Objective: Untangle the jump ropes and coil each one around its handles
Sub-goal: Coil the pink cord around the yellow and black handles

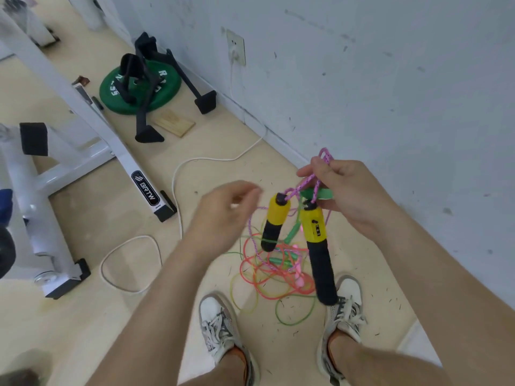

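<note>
I judge the job barely begun: nothing is coiled. The right hand (pixel 342 190) pinches the pink rope (pixel 306 181) just above its two yellow-and-black handles (pixel 274 221), which dangle side by side, with a green piece (pixel 323 193) caught under the same fingers. The left hand (pixel 223 215) is blurred beside them; whether it grips anything I cannot tell. The orange and green ropes (pixel 267 271) lie tangled on the floor (pixel 111 316) between the shoes (pixel 220 327). Near the floor's edge at the wall (pixel 390 93) lie a white cable (pixel 178 174) and a green weight plate (pixel 164 87).
</note>
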Available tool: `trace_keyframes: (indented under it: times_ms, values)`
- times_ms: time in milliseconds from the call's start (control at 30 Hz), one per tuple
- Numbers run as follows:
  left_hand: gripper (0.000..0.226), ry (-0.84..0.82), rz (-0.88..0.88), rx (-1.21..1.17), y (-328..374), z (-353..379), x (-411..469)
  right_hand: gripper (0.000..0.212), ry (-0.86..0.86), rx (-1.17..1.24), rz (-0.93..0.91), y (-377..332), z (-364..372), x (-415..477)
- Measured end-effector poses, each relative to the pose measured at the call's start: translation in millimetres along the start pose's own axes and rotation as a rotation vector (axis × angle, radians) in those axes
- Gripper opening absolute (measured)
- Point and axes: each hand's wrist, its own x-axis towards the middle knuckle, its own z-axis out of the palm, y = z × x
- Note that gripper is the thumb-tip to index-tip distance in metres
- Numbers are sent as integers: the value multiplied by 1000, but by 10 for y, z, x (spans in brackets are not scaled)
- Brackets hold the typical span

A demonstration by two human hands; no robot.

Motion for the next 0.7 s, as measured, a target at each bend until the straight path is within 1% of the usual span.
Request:
trace_keyframes:
  times_ms: [33,100,133,167,233,267,300,367,400,433,467,533,633,667,700]
  values:
    - [10,-52,59,-78,127,118,-22,35,-1,-33,-21,2,45,-10]
    - [15,-66,133,-16,247,314,-39,35,26,-113,-68,15,101,-21]
    - [18,-33,139,31,245,370,-38,34,44,-123,-71,26,112,-22]
    - [18,-1,125,21,239,393,-26,34,53,-103,-68,21,127,-28]
    - [24,11,118,-88,225,378,2,35,66,-85,-80,19,142,-21]
    - [30,11,117,-67,219,351,12,37,82,-115,-93,18,136,-11]
    - [33,9,109,30,202,311,27,38,113,-154,-105,20,113,7]
    - [32,-50,47,363,45,197,81,42,212,-218,-125,31,17,53]
    - [29,-106,-25,530,-50,121,98,44,256,-227,-126,38,-45,73]
    - [26,-168,-103,647,-136,59,104,45,282,-207,-119,34,-104,80]
    - [23,-219,-161,710,-211,30,100,46,290,-171,-103,32,-146,79]
    - [28,-286,-194,745,-282,68,90,47,257,-75,-56,7,-160,52]
    - [32,-421,-172,694,-248,213,117,43,149,-20,-1,-39,-76,1]
    - [30,-426,-145,676,-227,241,118,42,116,-20,0,-56,-49,-16]
    - [29,-364,-110,619,-213,248,122,42,83,-16,-4,-72,-32,-34]
